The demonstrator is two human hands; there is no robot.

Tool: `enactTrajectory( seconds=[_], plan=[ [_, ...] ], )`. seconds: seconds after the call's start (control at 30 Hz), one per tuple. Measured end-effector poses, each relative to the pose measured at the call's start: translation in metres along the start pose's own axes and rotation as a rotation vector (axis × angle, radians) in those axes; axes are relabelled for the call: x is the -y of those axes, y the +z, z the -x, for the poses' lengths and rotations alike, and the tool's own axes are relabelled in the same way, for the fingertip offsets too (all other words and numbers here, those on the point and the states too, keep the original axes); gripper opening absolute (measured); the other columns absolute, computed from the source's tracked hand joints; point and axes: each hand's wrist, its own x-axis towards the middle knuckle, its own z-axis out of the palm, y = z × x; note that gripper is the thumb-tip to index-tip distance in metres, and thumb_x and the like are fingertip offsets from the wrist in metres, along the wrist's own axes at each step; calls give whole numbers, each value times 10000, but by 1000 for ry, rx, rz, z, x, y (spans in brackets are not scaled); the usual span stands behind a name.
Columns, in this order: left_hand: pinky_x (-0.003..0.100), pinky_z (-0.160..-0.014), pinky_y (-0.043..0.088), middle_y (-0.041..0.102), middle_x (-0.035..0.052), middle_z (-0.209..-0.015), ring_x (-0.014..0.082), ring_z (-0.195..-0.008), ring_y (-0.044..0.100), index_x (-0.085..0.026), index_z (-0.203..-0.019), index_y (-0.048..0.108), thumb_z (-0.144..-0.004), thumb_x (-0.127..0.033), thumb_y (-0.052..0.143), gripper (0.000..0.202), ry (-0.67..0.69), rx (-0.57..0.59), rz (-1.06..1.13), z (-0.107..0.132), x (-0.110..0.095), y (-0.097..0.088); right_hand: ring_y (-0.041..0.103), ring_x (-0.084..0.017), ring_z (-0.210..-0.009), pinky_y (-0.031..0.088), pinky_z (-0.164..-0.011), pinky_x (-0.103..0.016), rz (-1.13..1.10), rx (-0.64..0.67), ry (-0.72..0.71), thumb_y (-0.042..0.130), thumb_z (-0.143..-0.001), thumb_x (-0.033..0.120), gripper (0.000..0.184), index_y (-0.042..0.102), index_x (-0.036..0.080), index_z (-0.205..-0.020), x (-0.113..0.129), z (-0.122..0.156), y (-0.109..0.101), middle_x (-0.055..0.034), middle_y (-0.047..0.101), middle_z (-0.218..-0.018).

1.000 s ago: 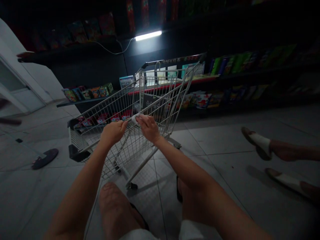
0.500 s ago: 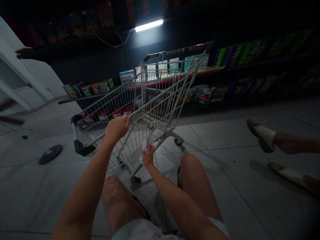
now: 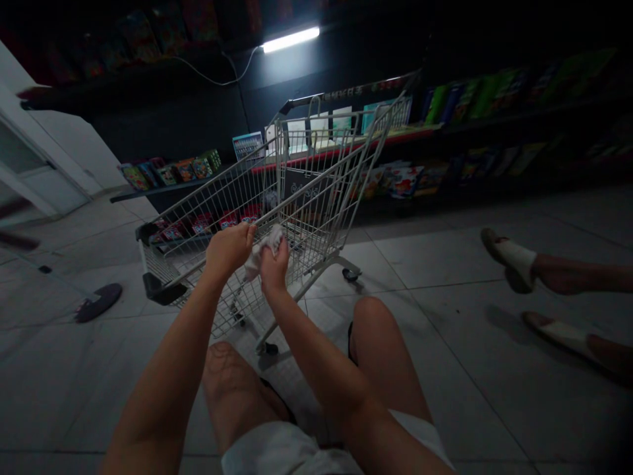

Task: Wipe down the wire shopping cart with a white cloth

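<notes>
A metal shopping cart point(image 3: 326, 191) stands on the tiled floor in front of me, its wire basket facing my knees. My left hand point(image 3: 230, 249) is closed around the top rim of the basket's near side. In my right hand point(image 3: 275, 264) is a crumpled whitish cloth point(image 3: 254, 260), held against the wire side just below and right of the left hand. Parts of the cloth stick out above and to the left of the fingers. Below the basket, a black caster point(image 3: 268, 348) touches the floor between my knees.
Dark shelves with boxes point(image 3: 185, 170), books point(image 3: 297, 135) and packaged goods point(image 3: 405, 179) run behind the cart. A lit tube lamp point(image 3: 291, 39) hangs above. Another person's feet in light shoes point(image 3: 509, 254) are at the right. A round stand base point(image 3: 99, 302) is on the left floor.
My right hand has moved up and left with the cloth, from low by the cart's frame to the basket's wire side. My left hand still grips the rim. The view has shifted slightly.
</notes>
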Motion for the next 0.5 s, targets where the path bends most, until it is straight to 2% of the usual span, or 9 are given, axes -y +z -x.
enactTrajectory(
  seconds=[0.1,0.17,0.27,0.4,0.5],
  plan=[
    [369,-761,498,742,132,-1013,293,-933,706,-198,-1051,630,-1004,-465,185,521,-5,10,3,2,-1,-2,493,-202,-1189,443,-1072,-401,293,73,-382,468,-862,190,517,476,225,-1378,40,-18,6,-104,458,-1246],
    [363,-761,497,743,130,-1023,288,-935,707,-203,-1050,632,-1004,-434,199,492,-5,17,9,3,-1,-4,463,-237,-1243,427,-1093,-432,486,155,-534,446,-892,188,535,447,213,-1427,43,-19,1,-135,426,-1295],
    [359,-777,496,744,130,-1034,279,-953,703,-199,-1058,635,-1006,-425,201,492,-6,21,18,5,-2,-5,421,-281,-1286,412,-1105,-457,735,297,-636,447,-903,215,555,424,169,-1455,11,-2,-23,-167,408,-1352],
    [363,-791,495,743,128,-1041,279,-960,699,-199,-1069,640,-1009,-460,190,524,-11,11,24,7,-4,-6,460,-278,-1198,440,-1067,-464,838,420,-640,478,-838,152,575,492,185,-1412,-48,34,-63,-150,466,-1323],
    [375,-788,494,742,136,-1029,291,-947,701,-194,-1064,643,-1010,-466,179,541,-16,22,23,7,-4,-7,483,-252,-1148,476,-1028,-415,801,481,-654,484,-808,119,542,571,212,-1334,-58,40,-82,-123,500,-1281]
  ],
)
